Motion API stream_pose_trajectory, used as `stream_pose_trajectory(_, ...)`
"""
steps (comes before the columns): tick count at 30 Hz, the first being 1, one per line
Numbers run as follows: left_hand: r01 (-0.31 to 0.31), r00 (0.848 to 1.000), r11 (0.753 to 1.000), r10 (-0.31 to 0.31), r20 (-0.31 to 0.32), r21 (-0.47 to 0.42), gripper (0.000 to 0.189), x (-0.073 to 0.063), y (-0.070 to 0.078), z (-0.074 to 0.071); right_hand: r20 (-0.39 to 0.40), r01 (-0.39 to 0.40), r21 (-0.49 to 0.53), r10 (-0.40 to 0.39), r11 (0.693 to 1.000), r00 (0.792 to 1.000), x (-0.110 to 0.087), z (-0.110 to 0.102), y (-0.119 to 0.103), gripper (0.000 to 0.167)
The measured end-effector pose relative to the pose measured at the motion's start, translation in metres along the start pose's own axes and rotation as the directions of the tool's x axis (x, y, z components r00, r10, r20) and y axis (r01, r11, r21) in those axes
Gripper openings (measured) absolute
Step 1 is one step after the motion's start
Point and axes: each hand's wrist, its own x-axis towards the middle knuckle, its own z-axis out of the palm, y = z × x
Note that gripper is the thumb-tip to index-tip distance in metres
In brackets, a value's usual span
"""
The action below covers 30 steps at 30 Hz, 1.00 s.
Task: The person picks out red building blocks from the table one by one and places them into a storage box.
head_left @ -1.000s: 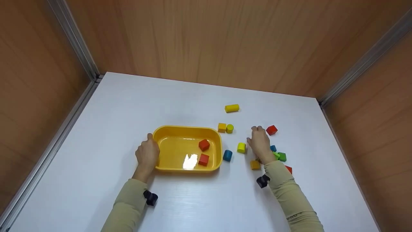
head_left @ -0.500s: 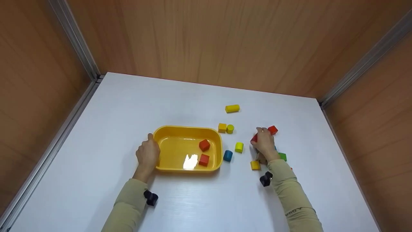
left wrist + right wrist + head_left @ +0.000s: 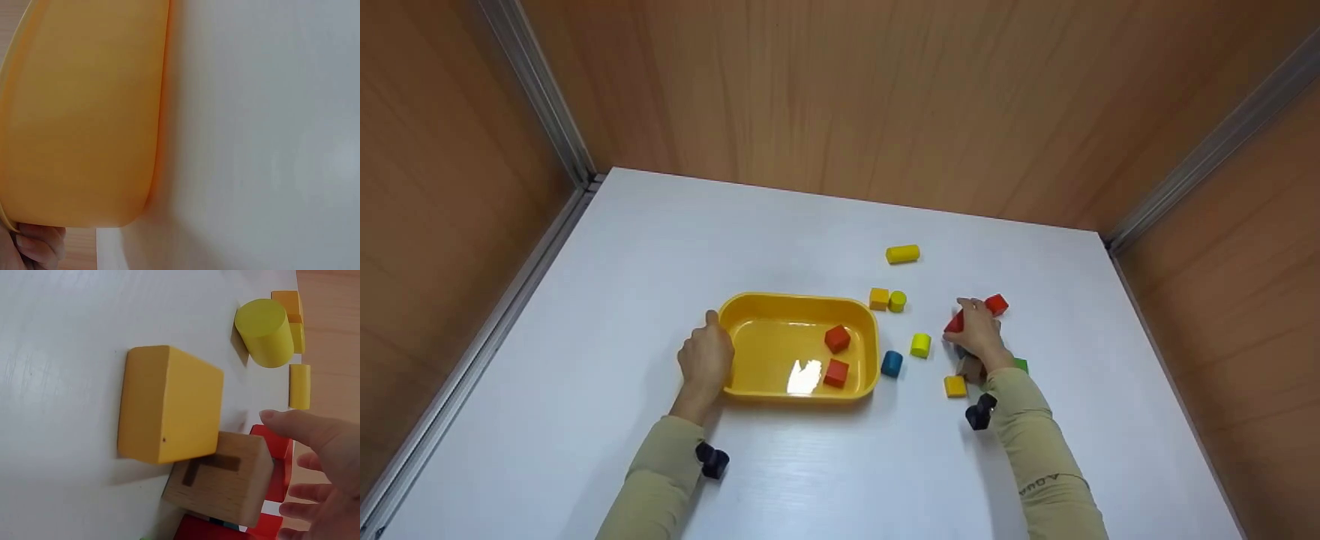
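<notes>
My left hand [image 3: 706,356] grips the left rim of a yellow tray [image 3: 765,352]; its curled fingers [image 3: 42,244] show under the rim in the left wrist view. Inside the tray lie two red blocks, one [image 3: 837,339] behind the other [image 3: 835,373]. At the right, my right hand [image 3: 981,331] pinches a red block [image 3: 954,322] between thumb and fingers, partly hidden by the hand. Close to this hand sit a plain wooden block [image 3: 219,478] with a dark mark and a yellow block [image 3: 174,408]. Another red block [image 3: 997,304] lies just beyond the fingers.
Between tray and right hand lie a blue cylinder [image 3: 892,364] and a bright yellow cylinder [image 3: 920,345]. Farther back are a yellow cube [image 3: 879,298], a short yellow cylinder [image 3: 898,301] and a long one [image 3: 903,254]. A green block [image 3: 1021,364] peeks out beside the right wrist.
My right hand has moved slightly right and down and taken hold of the red block. The bright yellow cylinder has shifted slightly. The left hand and tray stay put.
</notes>
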Motion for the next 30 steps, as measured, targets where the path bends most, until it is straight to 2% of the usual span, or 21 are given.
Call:
stream_pose_trajectory(6, 0.016, 1.000, 1.000, -0.016, 0.007, 0.006, 0.026, 0.000, 0.001, 0.000, 0.031, -0.014, 0.017, 0.014, 1.000, 0.999, 0.003, 0.001, 0.002, 0.071)
stream_pose_trajectory(12, 0.038, 0.999, 0.999, -0.038, 0.028, 0.012, 0.028, 0.001, 0.001, 0.000, 0.031, -0.015, 0.026, 0.015, 1.000, 0.999, 0.003, 0.003, 0.004, 0.065)
stream_pose_trajectory(19, 0.039, 0.999, 0.999, -0.039, 0.027, 0.012, 0.028, 0.002, 0.002, 0.000, 0.003, 0.028, 0.029, -0.028, 0.999, 1.000, 0.004, 0.005, 0.009, 0.057)
stream_pose_trajectory(23, 0.028, 0.999, 0.999, -0.029, 0.023, 0.015, 0.027, 0.002, 0.002, 0.000, -0.038, 0.056, 0.035, -0.055, 0.998, 0.998, 0.003, 0.007, 0.012, 0.056)
stream_pose_trajectory(30, 0.041, 0.999, 0.999, -0.042, 0.031, 0.013, 0.029, 0.003, 0.003, 0.000, -0.085, 0.044, 0.057, -0.039, 0.997, 0.996, 0.001, 0.009, 0.013, 0.056)
